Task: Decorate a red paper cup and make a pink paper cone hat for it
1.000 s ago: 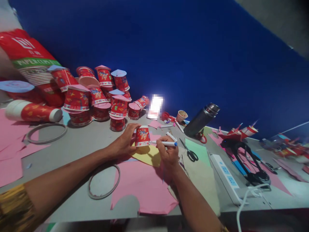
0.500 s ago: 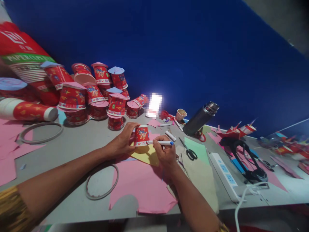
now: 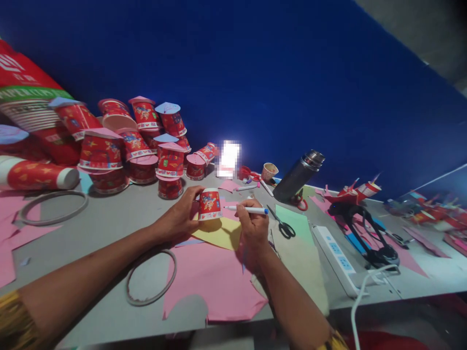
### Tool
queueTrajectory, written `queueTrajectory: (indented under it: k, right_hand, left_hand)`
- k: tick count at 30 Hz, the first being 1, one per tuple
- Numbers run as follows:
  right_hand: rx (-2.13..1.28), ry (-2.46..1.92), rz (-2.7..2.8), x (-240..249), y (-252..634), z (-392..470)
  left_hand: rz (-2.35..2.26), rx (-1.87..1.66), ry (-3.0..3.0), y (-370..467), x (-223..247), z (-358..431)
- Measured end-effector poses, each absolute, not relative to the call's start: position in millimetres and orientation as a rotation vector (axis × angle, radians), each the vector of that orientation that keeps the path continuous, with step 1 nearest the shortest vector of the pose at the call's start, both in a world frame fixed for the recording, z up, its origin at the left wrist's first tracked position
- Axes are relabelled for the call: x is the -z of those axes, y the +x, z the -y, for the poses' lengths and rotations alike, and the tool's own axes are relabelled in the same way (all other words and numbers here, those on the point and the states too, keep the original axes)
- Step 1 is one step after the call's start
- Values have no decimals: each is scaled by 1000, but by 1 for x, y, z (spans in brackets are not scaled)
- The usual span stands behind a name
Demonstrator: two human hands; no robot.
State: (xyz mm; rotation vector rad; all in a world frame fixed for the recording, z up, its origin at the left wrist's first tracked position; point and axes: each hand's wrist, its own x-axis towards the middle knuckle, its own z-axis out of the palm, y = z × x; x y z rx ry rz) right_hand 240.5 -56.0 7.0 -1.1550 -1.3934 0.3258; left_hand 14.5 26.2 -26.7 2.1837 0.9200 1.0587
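My left hand [image 3: 187, 210] grips a red patterned paper cup [image 3: 210, 204] from its left side, its wide rim facing down. Along that rim runs a white band with small coloured marks. In my right hand [image 3: 253, 222] is a white marker [image 3: 248, 209] with a blue end, held like a pen. Its tip points left at the cup, a small gap apart from it. Beneath both hands lie a yellow paper sheet [image 3: 219, 232] and a larger pink paper sheet [image 3: 215, 282] with a curved cut in its near edge.
Stacked red cups with paper cone tops [image 3: 170, 160] stand at the back left. Grey rings [image 3: 151, 304] lie on the table. Black scissors [image 3: 286, 229], a dark thermos [image 3: 299, 177], a power strip [image 3: 335, 260] with a white cable and a black headset-like frame [image 3: 375, 243] are to the right.
The marker's tip has moved off the cup's lower band, leaving a gap to the right. The cup remains in my left hand, turned slightly. The whole view has shifted a little.
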Motion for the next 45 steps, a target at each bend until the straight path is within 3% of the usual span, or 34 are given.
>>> queueTrajectory:
  k: [45]
  right_hand:
    - [-681,-1103,1319,-16,233,60]
  left_hand:
    - [-890,-1165,1897,16,25,-22]
